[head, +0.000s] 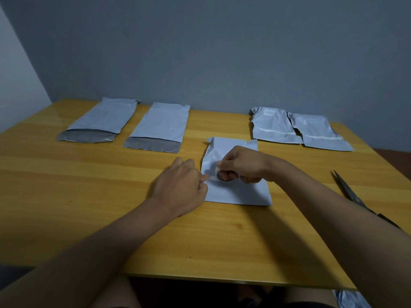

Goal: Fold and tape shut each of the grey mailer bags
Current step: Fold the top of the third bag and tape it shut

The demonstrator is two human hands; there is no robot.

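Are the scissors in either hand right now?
No, the scissors lie on the table by the right forearm, while the right hand holds the tape roll.

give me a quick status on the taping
Right hand grips tape roll over folded mailer bag. Left hand pinches tape end. Scissors lie clear, right.

1. We see a yellow wooden table (89, 196) filling the lower frame.
2. Upper left, two open mailer bags (102, 117) (161, 125) lie flat side by side, dark flaps toward us.
3. Upper right, two folded mailer bags (272, 127) (318, 132) overlap slightly.
4. At centre lies another mailer bag (240, 194).
5. At the right edge lie scissors (349, 192).
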